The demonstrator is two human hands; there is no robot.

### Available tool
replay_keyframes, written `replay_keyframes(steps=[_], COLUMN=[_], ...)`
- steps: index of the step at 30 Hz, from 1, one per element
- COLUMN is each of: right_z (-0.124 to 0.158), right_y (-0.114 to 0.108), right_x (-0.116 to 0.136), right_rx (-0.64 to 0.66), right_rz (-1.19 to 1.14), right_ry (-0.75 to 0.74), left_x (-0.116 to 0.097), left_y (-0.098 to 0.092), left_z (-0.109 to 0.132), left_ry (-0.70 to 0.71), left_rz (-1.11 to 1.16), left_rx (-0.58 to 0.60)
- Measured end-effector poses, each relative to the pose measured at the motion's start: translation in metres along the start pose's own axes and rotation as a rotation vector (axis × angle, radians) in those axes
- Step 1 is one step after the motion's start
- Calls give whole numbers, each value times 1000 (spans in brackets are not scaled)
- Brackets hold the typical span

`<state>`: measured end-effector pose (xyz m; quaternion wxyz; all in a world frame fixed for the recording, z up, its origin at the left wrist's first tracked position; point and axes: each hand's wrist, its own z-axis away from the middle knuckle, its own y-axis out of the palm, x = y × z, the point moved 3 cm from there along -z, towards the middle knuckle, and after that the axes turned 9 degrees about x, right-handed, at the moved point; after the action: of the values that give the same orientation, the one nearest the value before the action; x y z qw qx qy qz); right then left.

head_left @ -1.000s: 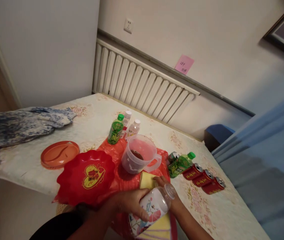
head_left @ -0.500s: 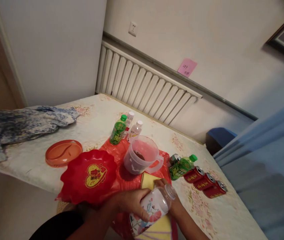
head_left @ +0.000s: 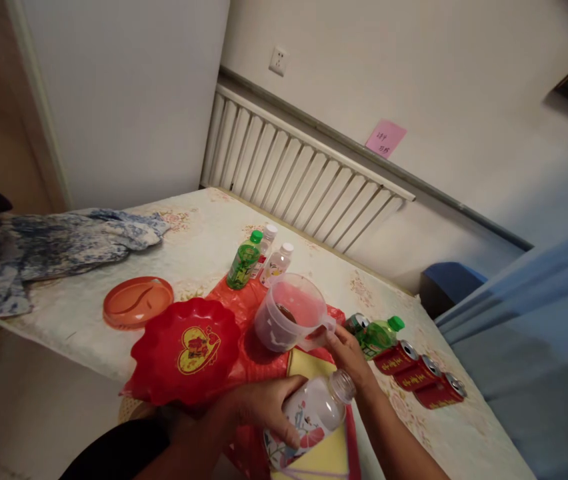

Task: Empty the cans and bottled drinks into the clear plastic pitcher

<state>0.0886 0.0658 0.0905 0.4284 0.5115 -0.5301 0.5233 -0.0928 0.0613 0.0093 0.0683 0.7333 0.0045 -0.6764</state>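
My left hand point(head_left: 277, 410) is wrapped round an uncapped clear plastic bottle point(head_left: 321, 410) with a flowery label, tilted with its mouth toward the upper right. Beyond it stands a translucent plastic jug point(head_left: 284, 327) holding a little dark liquid. At the jug's handle is my right hand point(head_left: 347, 350), its fingers closed about it; the fingertips are partly hidden. Beneath the bottle lies a yellow cloth or pad point(head_left: 314, 363) on a red plastic sheet point(head_left: 249, 370). To the left of the jug rests a red scalloped dish point(head_left: 164, 353) with a yellow heart print.
Behind the jug are a green-capped bottle point(head_left: 244, 263) and two white-capped bottles point(head_left: 278, 265). At the right lie another green bottle point(head_left: 379, 337) and several cans point(head_left: 419, 373). An orange lid point(head_left: 137, 303) and a crumpled patterned cloth point(head_left: 79, 243) are at the left.
My right hand has moved from behind the bottle up to the jug's handle and closed on it. My left hand still holds the tilted bottle. The view has shifted slightly.
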Motion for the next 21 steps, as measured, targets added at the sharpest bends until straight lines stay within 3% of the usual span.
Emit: replay_keyframes(steps=[5,12,21], right_z=[-17,-36,-53], right_y=[19,37,37], right_x=[-1,21,57], right_rx=[25,-16,-142], right_rz=[-142,-218,-214], right_ry=[-46,-110,-253], left_x=[-7,-9,-13], left_y=[-1,-1,-4], left_z=[5,10,10], left_ry=[-120,-159,-205], left_rz=[3,14,-84], left_rx=[-10,-11,-3])
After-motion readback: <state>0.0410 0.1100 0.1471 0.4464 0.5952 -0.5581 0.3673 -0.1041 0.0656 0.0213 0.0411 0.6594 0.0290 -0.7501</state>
